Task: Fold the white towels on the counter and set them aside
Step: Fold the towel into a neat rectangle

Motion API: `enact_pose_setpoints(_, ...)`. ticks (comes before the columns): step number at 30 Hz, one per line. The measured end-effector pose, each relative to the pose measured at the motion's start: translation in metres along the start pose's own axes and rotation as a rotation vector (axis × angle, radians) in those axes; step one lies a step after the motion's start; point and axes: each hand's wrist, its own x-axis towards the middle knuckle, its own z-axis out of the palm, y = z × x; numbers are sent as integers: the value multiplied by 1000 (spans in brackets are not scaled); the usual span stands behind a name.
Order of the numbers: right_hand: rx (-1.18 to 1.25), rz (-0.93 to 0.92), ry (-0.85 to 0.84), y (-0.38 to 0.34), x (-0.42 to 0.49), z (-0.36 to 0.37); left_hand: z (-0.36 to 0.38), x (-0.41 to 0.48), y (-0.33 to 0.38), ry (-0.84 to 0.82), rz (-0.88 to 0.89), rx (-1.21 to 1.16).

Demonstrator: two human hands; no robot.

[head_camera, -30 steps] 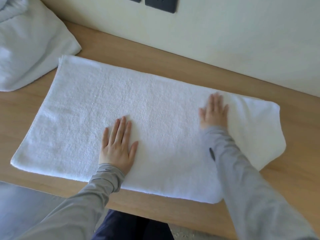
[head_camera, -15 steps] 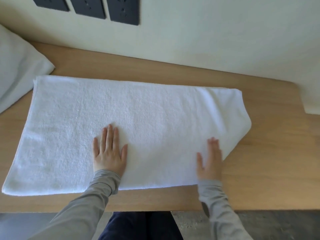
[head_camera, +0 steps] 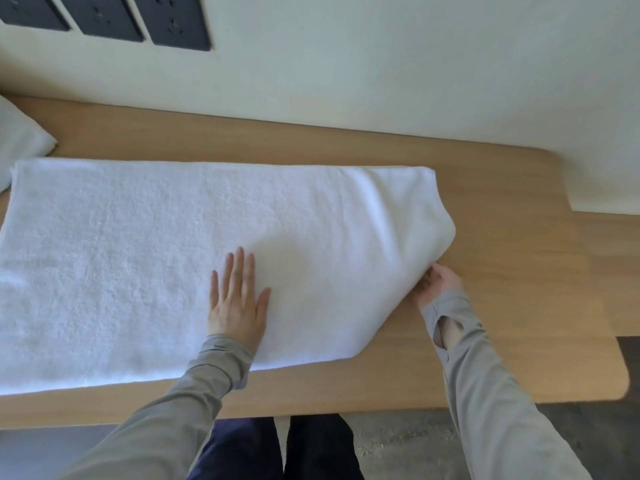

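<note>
Left hand (head_camera: 237, 303) lay flat, fingers straight and close together, palm down on the near middle of the white towel (head_camera: 138, 258), evidently pinning the cloth so that it would not slide. Right hand (head_camera: 438, 284) met the towel's slanted right edge, its fingers curled around that edge with their tips hidden beneath the fabric; the grasp suggested readiness to lift this end for a fold toward the left. The towel was spread lengthwise on the wooden counter (head_camera: 502, 271), its right end doubled under and rounded, its near edge close to the counter's front. A second white cloth (head_camera: 20, 140) sat at the far left, just beside the towel's corner. Dark wall sockets (head_camera: 173, 22) were mounted above.
</note>
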Motion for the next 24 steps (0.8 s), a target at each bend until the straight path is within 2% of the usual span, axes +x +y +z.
enact_pose_setpoints(3,80,77,-155,-9,5,-5,11,-2,35,-5,5,-18)
enact_pose_setpoints(5,54,63,-317,-16,9,-4,16,-3,51,-3,5,-18)
enact_pose_setpoints(8,-101,13,-612,-24,15,4,21,-1,64,-1,-6,-14)
enact_pose_setpoints(10,-273,-3,-707,-29,17,11,23,-1,68,5,-23,-21)
enact_pose_setpoints(14,-610,-86,-691,-34,18,23,23,-5,73,8,-52,-23)
enact_pose_setpoints(20,-874,-235,-556,-60,1,20,25,-12,79,1,-72,2)
enact_pose_setpoints(24,-1232,-420,-272,-73,4,-41,29,-14,80,-16,-71,12)
